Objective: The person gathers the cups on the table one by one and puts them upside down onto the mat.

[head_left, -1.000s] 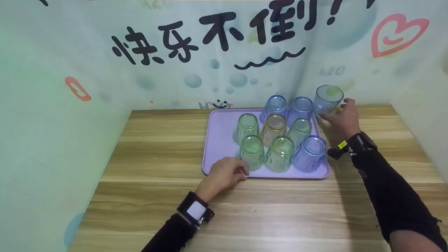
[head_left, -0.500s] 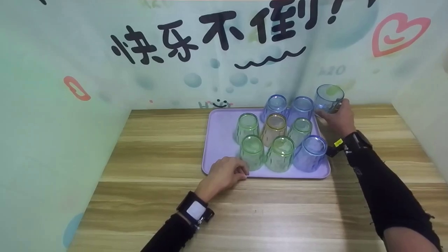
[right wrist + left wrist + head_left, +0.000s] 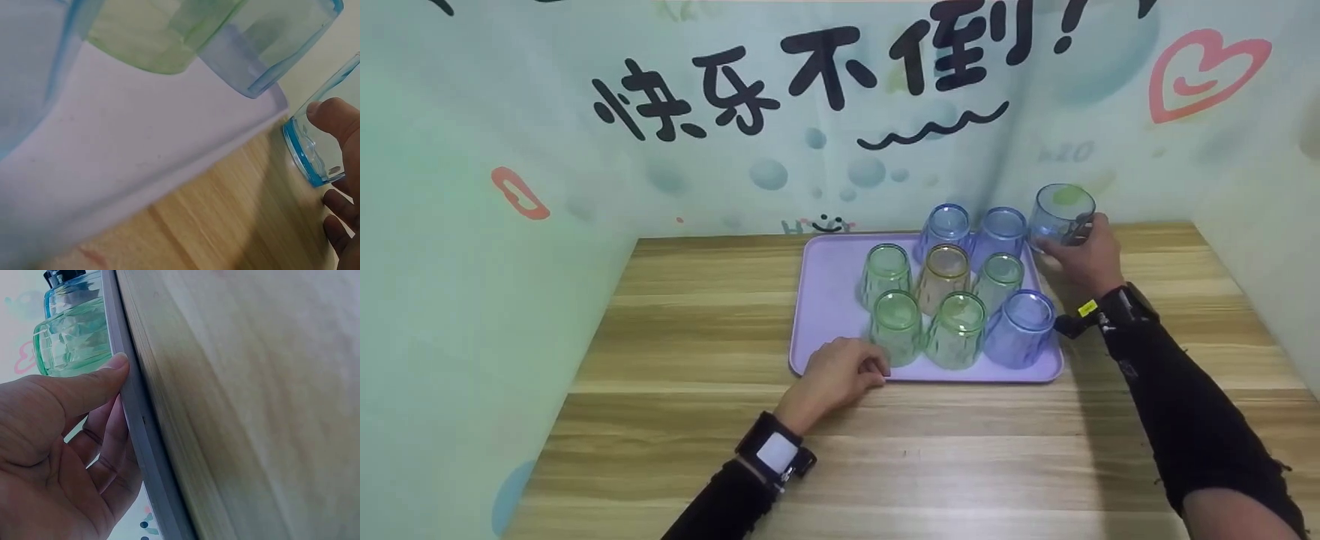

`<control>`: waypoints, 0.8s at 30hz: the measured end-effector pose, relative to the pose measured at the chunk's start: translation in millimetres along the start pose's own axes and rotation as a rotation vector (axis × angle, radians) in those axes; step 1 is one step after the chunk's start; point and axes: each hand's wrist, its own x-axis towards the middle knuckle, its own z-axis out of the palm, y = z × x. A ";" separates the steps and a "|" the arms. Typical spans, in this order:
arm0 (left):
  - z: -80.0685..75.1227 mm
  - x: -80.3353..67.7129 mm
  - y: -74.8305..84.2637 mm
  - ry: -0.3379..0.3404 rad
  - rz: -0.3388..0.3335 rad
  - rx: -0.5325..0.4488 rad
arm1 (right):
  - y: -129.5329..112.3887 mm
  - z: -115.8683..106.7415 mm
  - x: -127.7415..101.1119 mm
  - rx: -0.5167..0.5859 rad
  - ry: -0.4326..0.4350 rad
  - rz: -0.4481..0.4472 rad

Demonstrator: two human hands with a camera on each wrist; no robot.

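At the back right, my right hand (image 3: 1087, 259) grips an upright clear blue drinking glass (image 3: 1061, 210) just outside the tray's corner. In the right wrist view the thumb presses its side, and the thick blue base (image 3: 304, 152) is close over the wood. My left hand (image 3: 840, 373) holds the front rim of a lilac tray (image 3: 829, 300); the left wrist view has the thumb (image 3: 107, 379) against the rim (image 3: 132, 410). Upside-down glasses fill the tray's right part: several green (image 3: 896, 330), one amber (image 3: 945, 281) and several blue (image 3: 1020, 330).
The tray lies on a wood-grain table (image 3: 697, 322). Behind it hangs a pale printed backdrop (image 3: 720, 180) with dark lettering, close to the back glasses. Another pale wall (image 3: 1260, 210) bounds the right side.
My right hand has closed its fingers round the upright blue glass from the right, the forearm swinging slightly left. The left hand stays at the tray rim. The view has shifted slightly.
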 end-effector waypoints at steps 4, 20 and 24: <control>-0.5 0.0 0.1 -0.004 -0.005 -0.007 | 3.0 -4.6 -0.9 -0.018 -0.007 0.006; -0.5 -0.2 -1.1 0.028 0.032 -0.008 | 10.3 -18.2 -6.4 0.001 -0.024 0.001; -0.7 0.5 -0.5 0.016 0.031 0.003 | 7.3 -20.3 -6.2 0.005 -0.013 -0.016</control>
